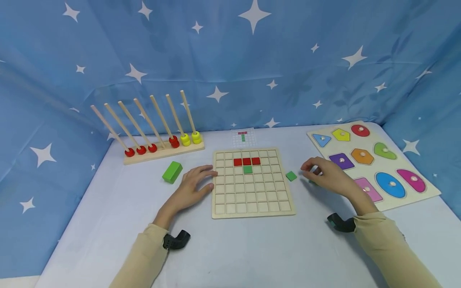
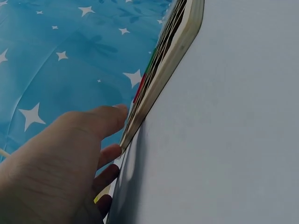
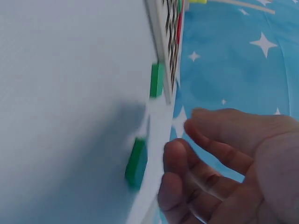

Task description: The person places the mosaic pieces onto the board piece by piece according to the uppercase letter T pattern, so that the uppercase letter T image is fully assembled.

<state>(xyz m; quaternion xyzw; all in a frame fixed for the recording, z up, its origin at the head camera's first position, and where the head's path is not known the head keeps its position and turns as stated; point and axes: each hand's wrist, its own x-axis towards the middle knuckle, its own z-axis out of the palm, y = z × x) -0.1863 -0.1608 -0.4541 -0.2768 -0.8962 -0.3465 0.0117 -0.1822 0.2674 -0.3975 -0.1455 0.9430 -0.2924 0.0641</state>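
In the head view my left hand [image 1: 196,186] lies at the left edge of a wooden grid board [image 1: 253,210], fingertips on or close to its rim. Three red square tiles [image 1: 246,161] sit in a row on the board, with one green tile [image 1: 247,169] below the middle one. My right hand [image 1: 329,176] hovers right of the board, its fingers loosely bent, with nothing visible between them. A loose green tile [image 1: 291,176] lies between board and hand. Another green tile [image 3: 136,163] is on the table near the right fingertips, mostly hidden in the head view.
A pattern card [image 1: 243,138] lies behind the board. At the back left stands a peg stand [image 1: 163,153] with red and yellow rings. A green block [image 1: 172,172] is left of my left hand. The shape puzzle board [image 1: 374,168] lies at right, partly under my right hand's outline.
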